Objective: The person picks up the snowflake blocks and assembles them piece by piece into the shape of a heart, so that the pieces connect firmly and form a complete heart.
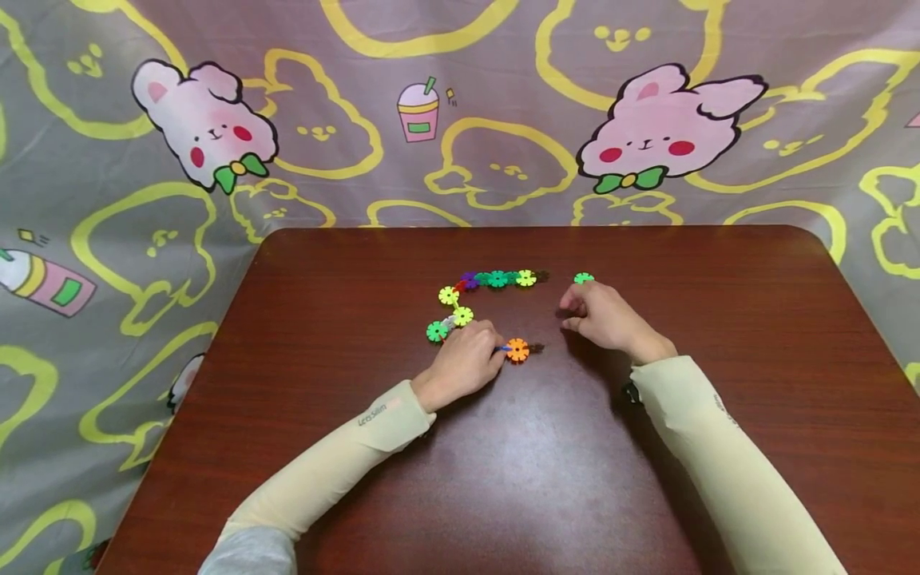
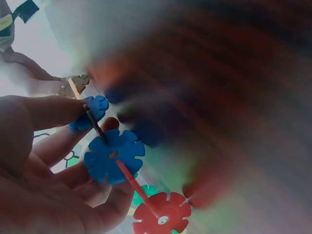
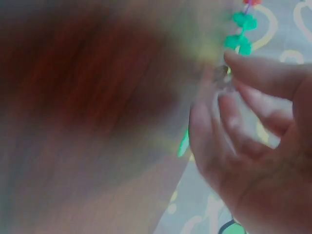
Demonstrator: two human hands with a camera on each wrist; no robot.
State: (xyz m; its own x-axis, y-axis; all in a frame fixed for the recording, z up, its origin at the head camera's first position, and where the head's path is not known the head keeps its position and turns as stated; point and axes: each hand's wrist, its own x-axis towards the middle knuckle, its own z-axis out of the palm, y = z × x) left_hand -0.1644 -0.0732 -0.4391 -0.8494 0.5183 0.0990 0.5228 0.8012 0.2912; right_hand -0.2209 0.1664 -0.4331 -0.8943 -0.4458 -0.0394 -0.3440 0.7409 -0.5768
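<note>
A chain of notched plastic snowflake discs in several colours lies in a zigzag on the table. My left hand (image 1: 469, 358) is over its near stretch and pinches a blue disc (image 2: 92, 113), with another blue disc (image 2: 115, 156) and a red disc (image 2: 162, 214) joined below. An orange disc (image 1: 517, 350) and a brown disc (image 1: 537, 348) stick out to the right of that hand. My right hand (image 1: 607, 315) hovers apart from the chain, thumb and fingers spread with nothing seen held. Just beyond its fingers is a loose green disc (image 1: 584, 278).
The chain's far stretch, with a teal disc (image 1: 497, 279) and a yellow disc (image 1: 526, 278), ends in a brown disc (image 1: 543, 276). The dark brown table (image 1: 345, 279) meets a patterned cloth (image 1: 503, 96) behind and on the left.
</note>
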